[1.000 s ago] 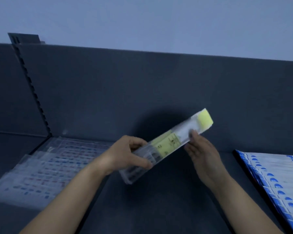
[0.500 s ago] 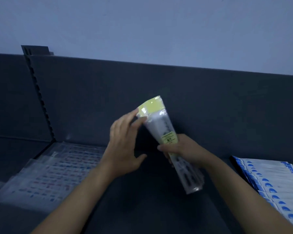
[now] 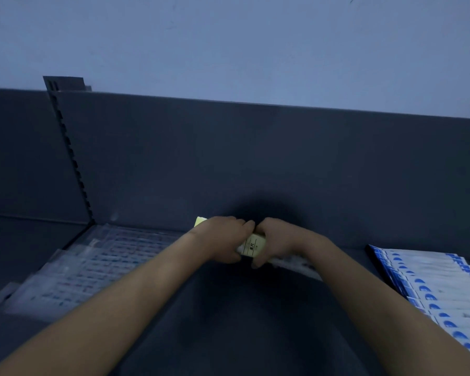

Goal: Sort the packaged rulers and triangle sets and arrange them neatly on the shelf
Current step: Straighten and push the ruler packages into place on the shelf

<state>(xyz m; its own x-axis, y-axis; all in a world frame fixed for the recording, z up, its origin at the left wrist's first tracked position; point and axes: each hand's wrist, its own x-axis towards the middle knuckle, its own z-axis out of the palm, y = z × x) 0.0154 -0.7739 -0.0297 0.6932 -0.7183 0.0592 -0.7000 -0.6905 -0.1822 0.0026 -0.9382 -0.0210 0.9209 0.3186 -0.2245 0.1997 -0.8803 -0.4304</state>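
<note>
A bundle of clear-packaged rulers (image 3: pixel 253 246) with a yellow label lies nearly flat on the dark shelf (image 3: pixel 228 316), close to the back panel. Its yellow end pokes out left of my left hand, and its clear end runs out to the right. My left hand (image 3: pixel 223 238) grips the bundle's left part from above. My right hand (image 3: pixel 276 244) grips it just right of the label. The two hands almost touch. Much of the bundle is hidden under my fingers.
Clear packs with red and blue print (image 3: pixel 92 267) lie spread on the shelf's left part. A row of white and blue packs (image 3: pixel 429 286) fills the right side. A slotted upright (image 3: pixel 71 158) stands at the left of the back panel (image 3: pixel 255 164).
The bundle went from standing tilted in the air to lying low on the shelf by the back panel. Both hands moved down and forward and now hold it from above.
</note>
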